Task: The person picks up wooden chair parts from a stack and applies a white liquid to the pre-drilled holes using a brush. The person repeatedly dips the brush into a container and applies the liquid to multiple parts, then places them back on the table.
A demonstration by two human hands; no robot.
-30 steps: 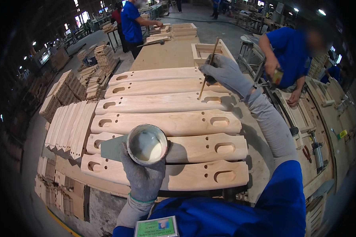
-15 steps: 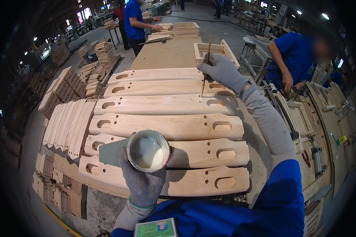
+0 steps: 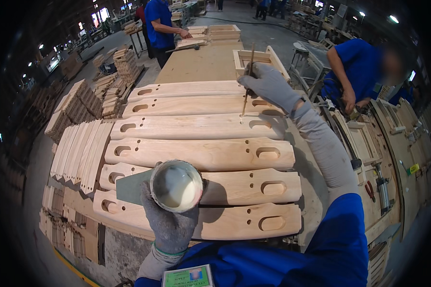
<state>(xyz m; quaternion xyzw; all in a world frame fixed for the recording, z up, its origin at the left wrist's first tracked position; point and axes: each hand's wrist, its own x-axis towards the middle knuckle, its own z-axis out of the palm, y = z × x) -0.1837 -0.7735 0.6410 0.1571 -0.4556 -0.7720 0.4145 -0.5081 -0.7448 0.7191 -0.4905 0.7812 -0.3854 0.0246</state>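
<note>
My gloved left hand (image 3: 171,225) is closed round a cup of white glue (image 3: 177,185), held over the nearer boards. A flat grey-green piece (image 3: 131,186) sticks out to the left beside the cup; how it is held is hidden. My gloved right hand (image 3: 269,86) pinches a thin wooden stick (image 3: 247,93) upright. Its lower tip is at a small hole near the right end of the third wooden board (image 3: 191,126) from the far side. Several such boards lie side by side, each with oval slots and small round holes at the ends.
To the left stand a row of slats on edge (image 3: 79,153) and stacked wood pieces (image 3: 74,110). Beyond the boards are a frame (image 3: 273,60) and a co-worker in blue (image 3: 159,24). Another co-worker (image 3: 352,71) works at the right bench, near red pliers (image 3: 370,190).
The cup and my left hand have shifted slightly left. My right hand and the stick stay nearly in place, the stick's tip at the same hole.
</note>
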